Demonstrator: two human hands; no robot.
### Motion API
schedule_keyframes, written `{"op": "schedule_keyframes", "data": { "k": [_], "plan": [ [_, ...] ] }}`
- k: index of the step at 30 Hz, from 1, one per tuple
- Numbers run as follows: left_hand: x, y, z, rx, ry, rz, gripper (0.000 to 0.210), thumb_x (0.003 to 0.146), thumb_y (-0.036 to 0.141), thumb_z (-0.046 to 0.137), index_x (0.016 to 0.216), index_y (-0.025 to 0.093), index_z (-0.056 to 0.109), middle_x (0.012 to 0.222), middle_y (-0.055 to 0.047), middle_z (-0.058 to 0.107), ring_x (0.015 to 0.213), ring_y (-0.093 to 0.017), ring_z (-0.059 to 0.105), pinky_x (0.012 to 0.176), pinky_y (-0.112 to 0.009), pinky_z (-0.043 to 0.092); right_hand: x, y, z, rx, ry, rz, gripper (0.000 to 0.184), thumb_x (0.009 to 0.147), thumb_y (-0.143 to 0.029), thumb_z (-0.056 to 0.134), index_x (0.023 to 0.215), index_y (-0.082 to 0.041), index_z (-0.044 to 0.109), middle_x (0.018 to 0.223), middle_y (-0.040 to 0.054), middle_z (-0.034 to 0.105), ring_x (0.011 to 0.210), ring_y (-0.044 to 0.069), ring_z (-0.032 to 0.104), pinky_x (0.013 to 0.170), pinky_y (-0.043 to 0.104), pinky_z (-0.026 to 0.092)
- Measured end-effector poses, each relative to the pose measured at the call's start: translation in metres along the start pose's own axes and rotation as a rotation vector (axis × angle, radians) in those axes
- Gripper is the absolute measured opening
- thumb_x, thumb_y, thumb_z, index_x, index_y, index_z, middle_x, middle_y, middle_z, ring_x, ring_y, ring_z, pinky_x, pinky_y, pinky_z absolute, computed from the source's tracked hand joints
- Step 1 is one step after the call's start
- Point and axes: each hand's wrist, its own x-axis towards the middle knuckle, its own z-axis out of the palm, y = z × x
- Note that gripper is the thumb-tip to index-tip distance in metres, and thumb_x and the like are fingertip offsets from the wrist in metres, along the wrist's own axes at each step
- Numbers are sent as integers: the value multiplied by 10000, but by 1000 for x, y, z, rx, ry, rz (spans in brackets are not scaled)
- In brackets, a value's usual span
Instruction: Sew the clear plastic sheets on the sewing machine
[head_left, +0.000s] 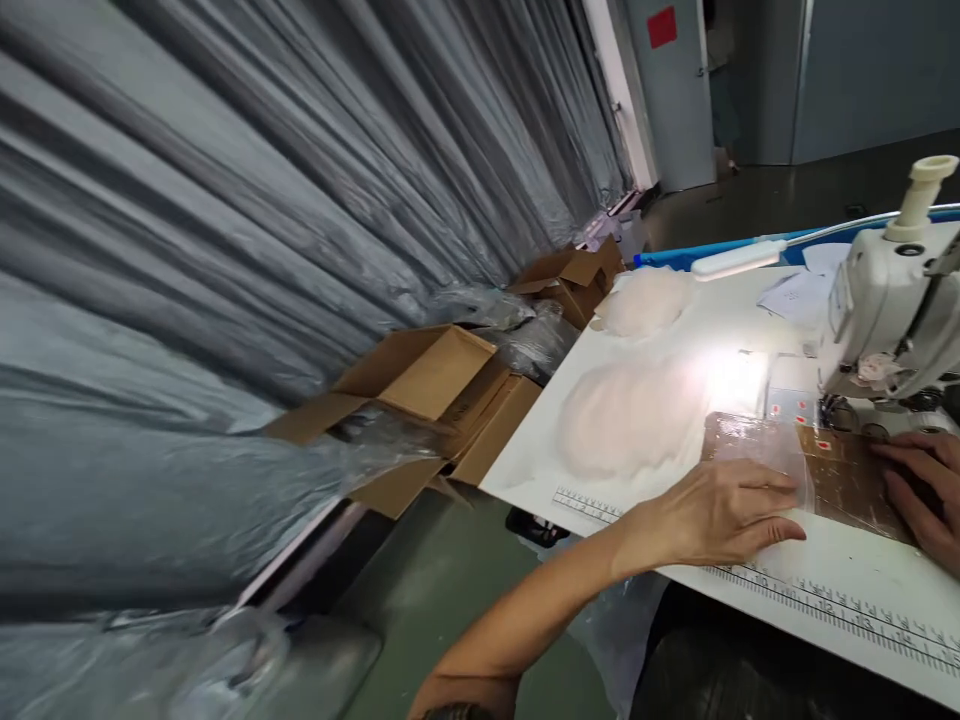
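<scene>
On the white sewing table (525, 470), my left hand (727, 510) lies flat with its fingers stretched out, over the near edge of a thin translucent pinkish sheet (754, 440). At the right edge my right hand (930, 490), partly cut off, rests its spread fingers on a shiny brown taped plate (847, 480). Just beyond that plate is the head of a white sewing machine (885, 300), its foot close to the plate's far edge. Small red marks dot the plate and the grey metal plate (791, 385) behind it.
Two pale, soft-looking piles (630, 415) (649, 300) lie left of the machine. Open cardboard boxes (427, 385) with clear plastic stand beyond the table's left edge, before a grey curtain (300, 180). A white lamp (739, 260) and paper pieces (795, 295) are at the back.
</scene>
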Motion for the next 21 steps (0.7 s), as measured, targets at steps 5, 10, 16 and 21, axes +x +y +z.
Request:
{"op": "schedule_keyframes", "data": {
  "k": [5,10,16,21],
  "plan": [
    [14,-18,0,231,73,-124,292,1025,287,423,1097,130,658,1139,-120,679,1011,-188,659,809,-332,605,7,-11,-11,-17,2,-36,429,995,-382,359,1049,-118,692,1042,171,656,881,279,676,732,419,600],
    [20,-34,-9,262,44,-372,131,969,243,509,935,173,614,968,-60,619,839,-170,604,680,-302,539,5,-11,-13,36,-38,16,403,974,-375,397,1065,-128,702,1062,171,659,908,290,670,767,454,600],
    [26,-25,-17,-22,120,-443,143,938,225,508,804,179,530,902,-40,654,762,-139,599,668,-294,510,16,-18,-30,247,-94,140,316,934,-375,456,983,-207,719,1031,129,693,926,251,691,822,413,597],
    [27,2,-13,-527,86,-488,160,905,324,570,867,180,509,738,-15,650,620,-109,624,537,-235,520,23,-37,-46,513,-246,225,335,904,-457,540,977,-203,745,969,121,737,873,242,716,798,377,607]
  ]
}}
